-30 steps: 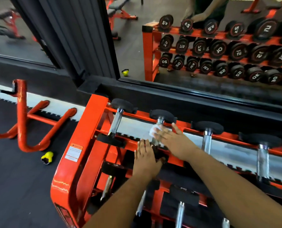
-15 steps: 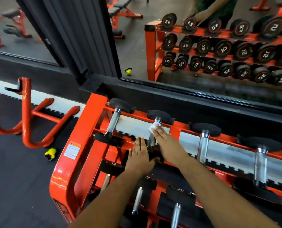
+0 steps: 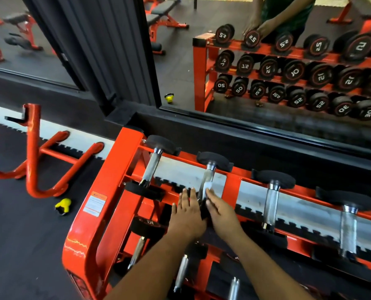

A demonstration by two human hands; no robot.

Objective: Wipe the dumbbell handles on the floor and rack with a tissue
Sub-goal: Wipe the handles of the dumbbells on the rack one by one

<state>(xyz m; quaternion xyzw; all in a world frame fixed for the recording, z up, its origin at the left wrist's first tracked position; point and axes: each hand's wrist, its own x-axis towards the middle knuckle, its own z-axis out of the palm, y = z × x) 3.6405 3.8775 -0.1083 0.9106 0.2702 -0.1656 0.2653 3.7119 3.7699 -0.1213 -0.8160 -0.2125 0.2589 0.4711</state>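
Observation:
An orange dumbbell rack [image 3: 115, 180] stands below me against a mirrored wall. On its top tier, the second dumbbell from the left has a chrome handle [image 3: 208, 173] running away from me. A white tissue [image 3: 208, 186] lies on the near part of that handle. My right hand [image 3: 222, 213] presses the tissue against the handle with straight fingers. Just to its left, my left hand [image 3: 185, 215] rests flat, fingers straight, on the dumbbell's near black head, which is mostly hidden. Other chrome handles lie to the left [image 3: 151, 167] and to the right [image 3: 271, 202].
A wall mirror [image 3: 267, 118] reflects the rack and a person's arms. On the black floor to the left stand an orange tubular frame [image 3: 35, 159] and a small yellow kettlebell [image 3: 63, 206]. Lower tiers hold more dumbbells [image 3: 137, 250].
My right hand has slid the tissue down the handle from near the far head towards me. My left hand has stayed on the near head.

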